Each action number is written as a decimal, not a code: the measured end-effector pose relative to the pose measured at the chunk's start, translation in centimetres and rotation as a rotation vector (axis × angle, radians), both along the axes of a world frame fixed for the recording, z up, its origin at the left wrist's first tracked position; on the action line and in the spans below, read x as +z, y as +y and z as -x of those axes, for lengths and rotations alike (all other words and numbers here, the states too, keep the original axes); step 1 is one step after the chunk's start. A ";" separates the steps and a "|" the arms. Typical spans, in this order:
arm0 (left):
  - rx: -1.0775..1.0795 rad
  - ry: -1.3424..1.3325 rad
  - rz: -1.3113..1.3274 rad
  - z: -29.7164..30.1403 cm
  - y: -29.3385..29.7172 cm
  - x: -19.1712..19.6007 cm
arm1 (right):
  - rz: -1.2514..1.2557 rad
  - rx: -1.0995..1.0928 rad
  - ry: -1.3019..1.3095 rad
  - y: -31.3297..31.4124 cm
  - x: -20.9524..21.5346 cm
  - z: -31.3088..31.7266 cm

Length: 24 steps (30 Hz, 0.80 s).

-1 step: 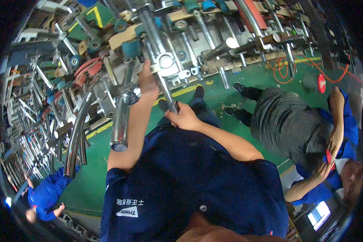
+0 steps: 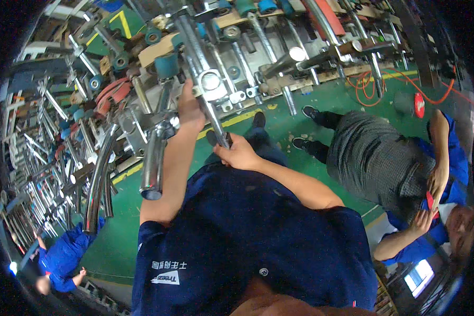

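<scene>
Gripping a steel rod (image 2: 211, 113), right hand (image 2: 239, 154) closed, left hand (image 2: 188, 111) closed higher, green floor (image 2: 279, 124) open beyond.

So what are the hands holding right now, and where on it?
The right hand grips the near end of a long metal bar. The left hand rests higher up beside it, above a shiny steel tube; its exact grip cannot be told.

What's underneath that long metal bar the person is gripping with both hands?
Under the metal bar you can see green floor with a yellow line and the person's dark shoes. The left hand and right hand cover parts of the bar.
</scene>
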<state>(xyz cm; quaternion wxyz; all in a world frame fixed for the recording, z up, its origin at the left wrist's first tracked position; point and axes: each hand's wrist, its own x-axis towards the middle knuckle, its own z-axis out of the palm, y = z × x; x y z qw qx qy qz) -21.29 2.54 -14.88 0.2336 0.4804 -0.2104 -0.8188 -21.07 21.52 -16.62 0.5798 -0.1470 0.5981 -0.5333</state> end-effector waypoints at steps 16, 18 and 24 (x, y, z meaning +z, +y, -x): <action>-0.110 -0.071 0.135 0.0 0.1 -0.7 | 0.097 0.043 -0.145 0.0 0.5 1.0; -0.155 -0.031 0.228 -0.7 -0.4 -3.2 | 0.057 0.077 -0.019 -0.3 1.2 1.1; -0.130 -0.054 0.425 -0.1 -0.8 -6.5 | 0.012 -0.012 0.311 -0.4 -1.0 -0.6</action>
